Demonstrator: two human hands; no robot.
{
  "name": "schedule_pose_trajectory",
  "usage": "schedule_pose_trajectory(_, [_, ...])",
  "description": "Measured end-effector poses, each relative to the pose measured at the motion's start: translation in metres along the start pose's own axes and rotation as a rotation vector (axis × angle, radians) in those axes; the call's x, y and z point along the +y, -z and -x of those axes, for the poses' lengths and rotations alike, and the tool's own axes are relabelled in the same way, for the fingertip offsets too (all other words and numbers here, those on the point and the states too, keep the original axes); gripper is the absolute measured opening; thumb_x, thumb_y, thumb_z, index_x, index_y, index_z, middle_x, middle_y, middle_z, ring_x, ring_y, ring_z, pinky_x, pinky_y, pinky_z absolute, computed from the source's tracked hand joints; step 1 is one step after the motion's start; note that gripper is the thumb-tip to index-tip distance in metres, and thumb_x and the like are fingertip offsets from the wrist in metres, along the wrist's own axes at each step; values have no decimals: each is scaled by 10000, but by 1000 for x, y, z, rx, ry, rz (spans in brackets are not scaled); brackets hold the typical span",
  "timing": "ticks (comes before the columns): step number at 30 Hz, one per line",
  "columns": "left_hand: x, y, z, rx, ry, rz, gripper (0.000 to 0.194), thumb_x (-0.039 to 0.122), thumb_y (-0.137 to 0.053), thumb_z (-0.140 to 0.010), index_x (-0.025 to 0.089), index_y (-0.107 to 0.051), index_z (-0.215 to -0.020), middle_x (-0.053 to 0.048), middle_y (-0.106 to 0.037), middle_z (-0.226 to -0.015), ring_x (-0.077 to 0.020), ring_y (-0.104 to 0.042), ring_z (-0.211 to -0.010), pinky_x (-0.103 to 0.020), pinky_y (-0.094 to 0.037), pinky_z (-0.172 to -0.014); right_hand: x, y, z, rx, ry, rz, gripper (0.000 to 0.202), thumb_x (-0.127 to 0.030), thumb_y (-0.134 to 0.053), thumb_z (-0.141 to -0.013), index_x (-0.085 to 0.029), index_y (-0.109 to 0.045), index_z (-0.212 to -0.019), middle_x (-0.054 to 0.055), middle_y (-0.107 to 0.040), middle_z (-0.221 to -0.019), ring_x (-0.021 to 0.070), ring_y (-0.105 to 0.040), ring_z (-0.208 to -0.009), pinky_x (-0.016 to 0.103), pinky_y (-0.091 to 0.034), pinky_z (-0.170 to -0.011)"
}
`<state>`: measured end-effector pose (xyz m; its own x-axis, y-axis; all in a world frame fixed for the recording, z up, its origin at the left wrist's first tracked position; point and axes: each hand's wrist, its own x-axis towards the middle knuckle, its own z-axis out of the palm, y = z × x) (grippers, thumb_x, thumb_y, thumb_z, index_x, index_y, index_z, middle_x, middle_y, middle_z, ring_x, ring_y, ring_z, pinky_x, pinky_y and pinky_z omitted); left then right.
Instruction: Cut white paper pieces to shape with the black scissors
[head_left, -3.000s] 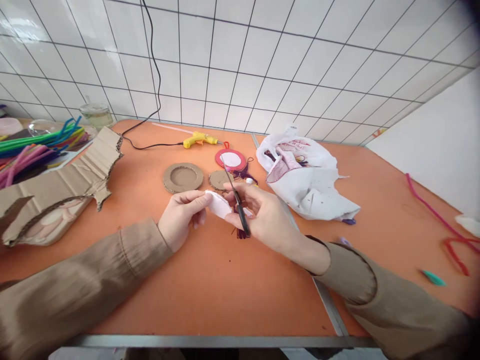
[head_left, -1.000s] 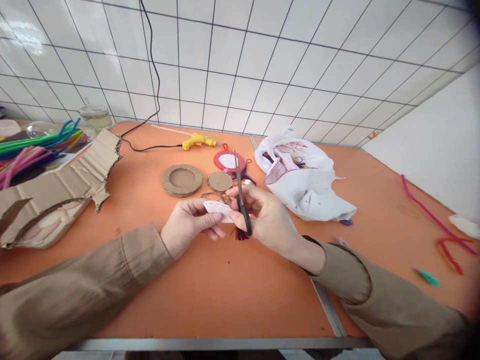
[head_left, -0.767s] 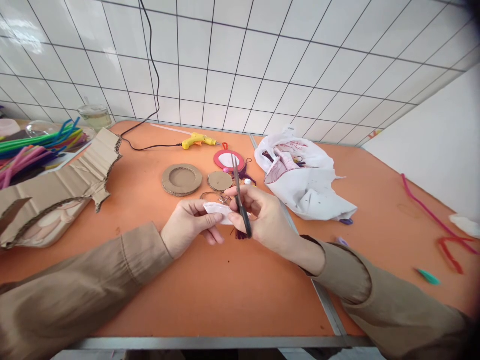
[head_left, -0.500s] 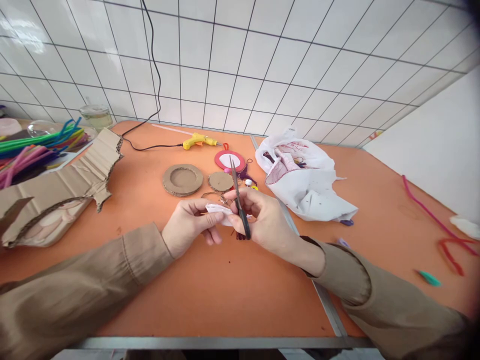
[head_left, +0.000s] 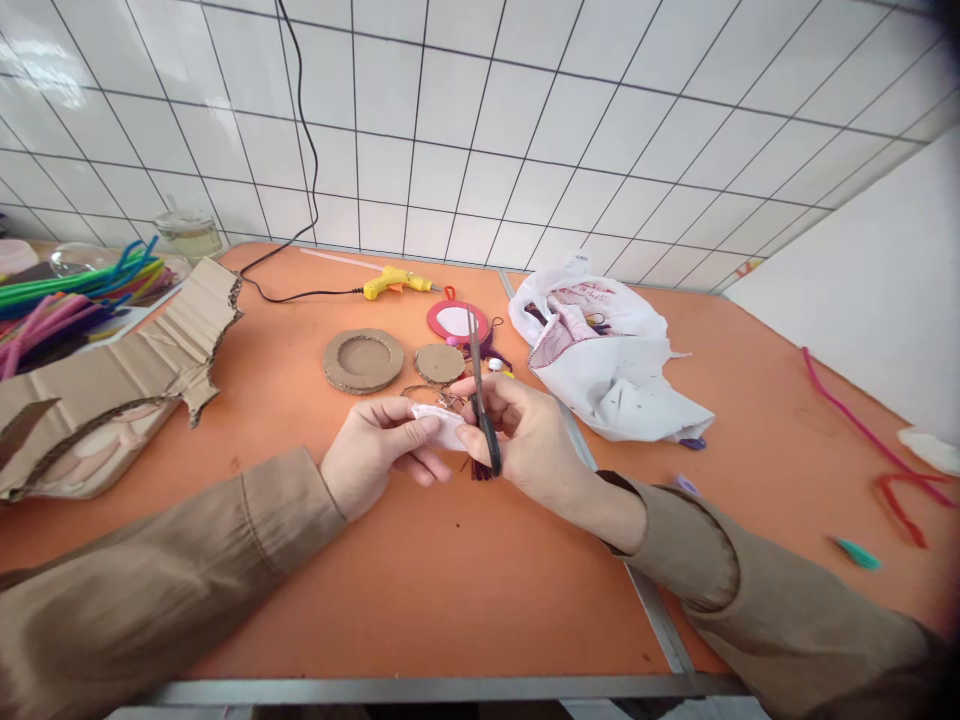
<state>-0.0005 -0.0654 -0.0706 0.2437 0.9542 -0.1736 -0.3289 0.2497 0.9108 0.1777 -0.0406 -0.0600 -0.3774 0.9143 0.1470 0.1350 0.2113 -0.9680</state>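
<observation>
My left hand (head_left: 382, 440) pinches a small folded piece of white fabric (head_left: 442, 427) between thumb and fingers. Its other end lies at the fingertips of my right hand (head_left: 532, 435). Black-handled scissors (head_left: 484, 410) are held in my right hand, their closed-looking blades pointing up and away. Just beyond my hands lie a cardboard ring (head_left: 364, 360), a cardboard disc (head_left: 439, 364) and a red oval with a white centre (head_left: 457, 321). A dark purple tassel (head_left: 491, 352) is partly behind the blades. Another dark red tassel (head_left: 481, 470) shows below my right fingers.
A yellow glue gun (head_left: 394, 283) with a black cord rests at the back. Torn cardboard (head_left: 142, 350) and several pipe cleaners (head_left: 67, 295) occupy the left. To the right are a white plastic bag (head_left: 600, 350), a red pipe cleaner (head_left: 900, 505) and a green piece (head_left: 859, 553).
My left thumb has shifted slightly left along the white fabric, so more of it shows. The scissors have tilted slightly more upright in my right hand.
</observation>
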Motion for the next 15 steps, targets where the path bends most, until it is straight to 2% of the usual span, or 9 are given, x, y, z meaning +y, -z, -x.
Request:
schedule_pose_trajectory(4, [-1, 0, 0, 6, 10, 7, 321, 390, -871, -642, 115, -746, -753, -63, -743, -639, -134, -681, -523, -187, -517, -479, -3, -2, 1, -15, -19, 21, 347, -247, -783, -698, -186, -611, -993, -13, -578, -748, 113, -552, -644, 244, -474, -566])
schedule_pose_trajectory(8, [1, 1, 1, -14, -18, -11, 303, 393, -846, -689, 116, -750, -766, -77, -756, -667, -136, -694, -558, -193, -537, -528, -9, -1, 1, -68, -41, 6, 349, -274, -814, -685, -176, -595, -938, -25, -556, -712, 111, -544, -625, 242, -474, -558])
schedule_pose_trajectory(11, [5, 3, 2, -43, -37, -42, 319, 415, -841, -696, 118, -723, -704, -75, -740, -621, -132, -668, -507, -192, -515, -485, -11, 10, -2, -219, -77, -17, 432, -328, -834, -679, -162, -586, -992, -7, -592, -731, 128, -568, -615, 260, -497, -549])
schedule_pose_trajectory(13, [8, 5, 3, -59, -49, -76, 335, 424, -831, -710, 119, -700, -667, -80, -738, -617, -124, -645, -470, -190, -491, -449, -10, 20, -6, -363, -104, -36, 489, -439, -808, -711, -151, -590, -1040, 20, -610, -773, 147, -587, -620, 292, -524, -549])
schedule_pose_trajectory(15, [10, 7, 4, -78, -73, -106, 327, 421, -813, -736, 121, -697, -676, -76, -740, -619, -116, -627, -445, -190, -480, -437, -8, 29, -10, -451, -106, -51, 549, -529, -797, -705, -138, -614, -1045, 42, -611, -800, 174, -611, -667, 320, -552, -571])
